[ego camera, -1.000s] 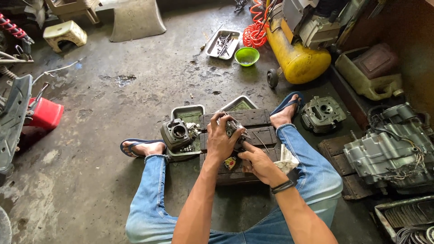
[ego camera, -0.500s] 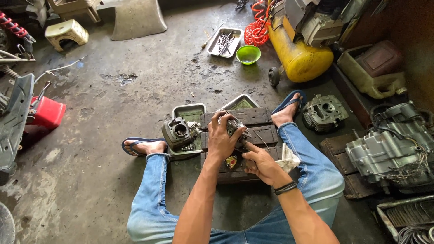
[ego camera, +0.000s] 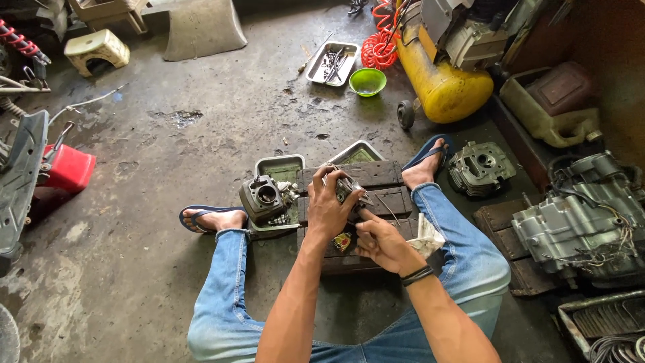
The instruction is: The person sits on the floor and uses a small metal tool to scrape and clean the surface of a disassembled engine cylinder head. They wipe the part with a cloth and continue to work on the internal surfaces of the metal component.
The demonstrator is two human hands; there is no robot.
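A small metal part [ego camera: 349,190] is gripped by the left hand [ego camera: 329,210] in the middle of the frame, above a wooden block [ego camera: 386,175]. The right hand [ego camera: 378,240] is closed against it from below.

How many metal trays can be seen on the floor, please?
3: one holding tools by the green bowl, two beyond the wooden block. Others may be hidden.
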